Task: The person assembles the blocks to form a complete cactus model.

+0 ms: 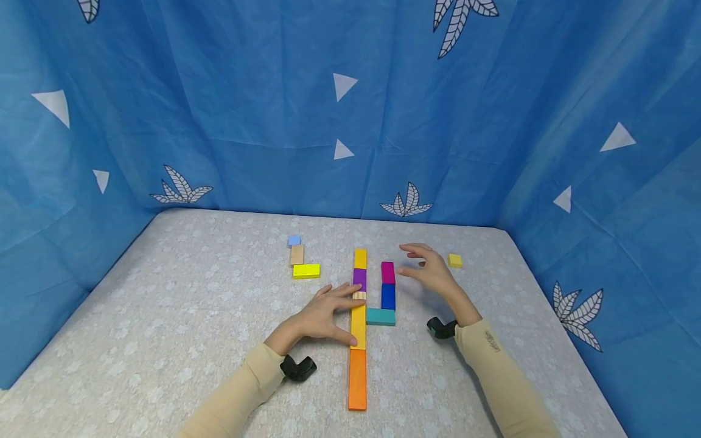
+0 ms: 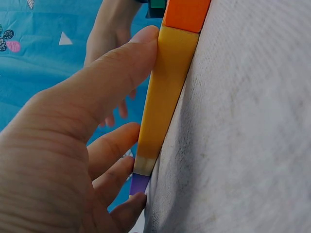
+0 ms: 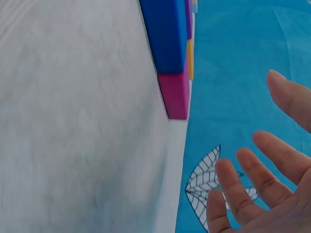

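A straight row of wooden blocks runs away from the person: an orange block (image 1: 358, 380) nearest, a long yellow block (image 1: 358, 328), a purple block (image 1: 359, 277) and a shorter yellow block (image 1: 360, 258) at the far end. My left hand (image 1: 323, 315) rests along the row's left side with fingers spread, its thumb and fingertips at the long yellow and purple blocks. Beside the row, a teal block (image 1: 380, 317) lies crosswise, with a blue block (image 1: 388, 297) and a magenta block (image 1: 387, 272) extending away from it. Just right of the magenta block, my right hand (image 1: 432, 274) hovers with nothing in it.
Left of the row lie a bright yellow block (image 1: 306, 271), a tan block (image 1: 297, 255) and a light blue block (image 1: 294, 240). A small yellow block (image 1: 455, 261) sits beyond the right hand. Blue curtains (image 1: 246, 109) enclose the table's back and sides.
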A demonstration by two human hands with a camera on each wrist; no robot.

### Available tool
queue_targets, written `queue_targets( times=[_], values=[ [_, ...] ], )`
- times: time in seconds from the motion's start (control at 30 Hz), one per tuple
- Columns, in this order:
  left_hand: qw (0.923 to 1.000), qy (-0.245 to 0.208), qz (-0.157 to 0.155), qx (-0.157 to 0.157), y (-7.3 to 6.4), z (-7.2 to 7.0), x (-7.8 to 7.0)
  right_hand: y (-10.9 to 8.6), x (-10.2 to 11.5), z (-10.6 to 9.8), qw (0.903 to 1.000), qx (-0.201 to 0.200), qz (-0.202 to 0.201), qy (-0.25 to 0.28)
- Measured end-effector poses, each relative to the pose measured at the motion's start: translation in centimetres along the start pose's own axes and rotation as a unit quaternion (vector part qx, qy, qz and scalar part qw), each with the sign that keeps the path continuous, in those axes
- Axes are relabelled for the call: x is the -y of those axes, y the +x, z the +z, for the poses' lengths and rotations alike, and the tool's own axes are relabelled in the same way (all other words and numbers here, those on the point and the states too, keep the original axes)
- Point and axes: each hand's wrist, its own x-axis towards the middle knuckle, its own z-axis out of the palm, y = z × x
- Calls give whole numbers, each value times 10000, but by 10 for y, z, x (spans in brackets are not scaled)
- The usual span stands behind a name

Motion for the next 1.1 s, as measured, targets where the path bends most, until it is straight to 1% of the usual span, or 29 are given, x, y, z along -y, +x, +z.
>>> queue_targets(
  times=[0.13, 0.33, 0.63, 0.8, 0.9, 0.97, 1.1],
  values=[
    [10000, -9, 12, -9, 0, -1, 0, -4, -2, -11, 10000, -48, 74, 12],
    [10000, 6, 17, -4, -1, -2, 0, -7, -9, -26, 9992, -303, 258, -1],
    [10000, 15, -24, 12, -1, -2, -1, -12, -23, -51, 9965, -569, 619, -15],
    [10000, 26, -13, 0, 0, -1, 0, -13, -34, -65, 9939, -824, 732, -11],
    [10000, 22, 12, -8, 0, -1, 0, -14, -43, -73, 9914, -985, 867, 12],
    [10000, 17, 27, -11, 0, 0, 0, -14, -49, -77, 9899, -1033, 972, 40],
    [10000, 9, 45, -25, -1, 0, 0, -15, -60, -81, 9862, -1054, 1249, 282]
  ],
)
